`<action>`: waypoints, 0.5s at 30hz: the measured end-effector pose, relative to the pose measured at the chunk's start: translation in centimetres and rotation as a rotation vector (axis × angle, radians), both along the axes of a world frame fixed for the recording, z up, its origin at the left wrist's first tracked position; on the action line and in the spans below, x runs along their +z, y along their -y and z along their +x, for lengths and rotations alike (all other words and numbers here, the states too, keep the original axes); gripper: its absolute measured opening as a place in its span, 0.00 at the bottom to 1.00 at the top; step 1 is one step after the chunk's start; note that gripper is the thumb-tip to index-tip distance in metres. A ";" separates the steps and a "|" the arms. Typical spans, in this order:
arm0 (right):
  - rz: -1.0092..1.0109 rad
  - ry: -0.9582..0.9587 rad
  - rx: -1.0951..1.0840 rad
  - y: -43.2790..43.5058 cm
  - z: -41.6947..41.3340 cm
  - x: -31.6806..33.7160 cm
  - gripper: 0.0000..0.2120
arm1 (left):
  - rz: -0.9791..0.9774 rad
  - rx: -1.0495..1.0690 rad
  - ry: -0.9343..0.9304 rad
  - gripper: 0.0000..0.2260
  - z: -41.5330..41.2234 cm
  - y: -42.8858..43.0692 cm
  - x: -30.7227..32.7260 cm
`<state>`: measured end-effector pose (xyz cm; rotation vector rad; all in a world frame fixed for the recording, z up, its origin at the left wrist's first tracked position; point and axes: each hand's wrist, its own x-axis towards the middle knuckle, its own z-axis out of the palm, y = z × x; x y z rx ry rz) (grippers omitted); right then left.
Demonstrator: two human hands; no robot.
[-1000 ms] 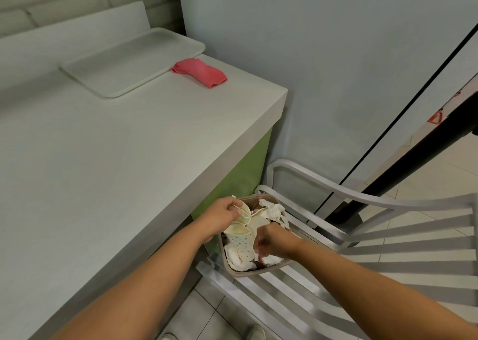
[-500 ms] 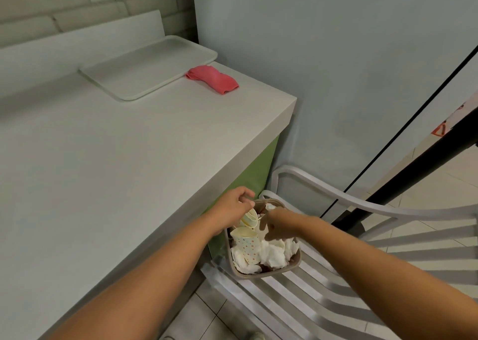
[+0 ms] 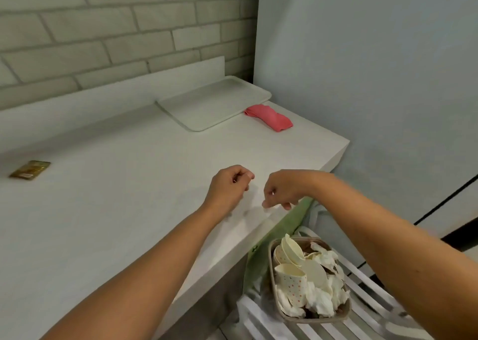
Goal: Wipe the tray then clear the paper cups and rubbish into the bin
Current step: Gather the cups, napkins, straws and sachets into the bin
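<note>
While both hands hover over the white bench point(image 3: 103, 210), one white tray point(image 3: 214, 104) lies flat in the bench's far corner, against the low white upstand, with pale brick wall point(image 3: 116, 29) behind the tray and a plain grey-blue wall point(image 3: 375, 68) to its right. One pink cloth point(image 3: 269, 118) lies folded on the bench just right of the tray, touching or almost touching its edge. One small brown packet point(image 3: 30, 169) lies on the bench well to the left of the tray and nearer the camera. Well in front of the tray, beyond the bench's near edge and lower down, one brown bin point(image 3: 318, 319) stands on a white slatted chair point(image 3: 252, 313) beside the bench's green side panel point(image 3: 284, 225). The bin holds at least three paper cups point(image 3: 291, 284), one of them dotted, and a heap of crumpled white tissues point(image 3: 323, 298); the exact count is hard to tell.

Both forearms reach forward toward the tray. The left hand point(image 3: 227, 187) is knuckles-up with fingers loosely curled and nothing visible in it. The right hand point(image 3: 282, 189), close beside it near the bench edge, bends down at the wrist, fingers hanging loosely, also holding nothing.
</note>
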<state>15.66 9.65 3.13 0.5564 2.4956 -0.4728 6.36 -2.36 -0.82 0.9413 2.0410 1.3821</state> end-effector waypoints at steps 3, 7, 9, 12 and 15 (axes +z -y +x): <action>-0.006 -0.114 0.043 2.1 -4.3 1.1 0.09 | 0.017 0.144 -0.056 0.06 -4.7 2.6 0.6; 0.022 -0.170 0.127 5.5 -10.4 1.3 0.13 | -0.040 0.262 -0.154 0.05 -11.1 7.0 0.6; 0.024 -0.176 0.187 7.3 -13.4 1.1 0.15 | -0.083 0.322 -0.214 0.05 -14.2 9.4 0.4; 0.013 -0.191 0.256 9.9 -17.7 0.9 0.16 | -0.141 0.385 -0.282 0.05 -18.6 13.0 0.0; -0.002 -0.213 0.296 12.4 -22.1 0.2 0.16 | -0.225 0.426 -0.334 0.06 -22.8 16.4 -0.3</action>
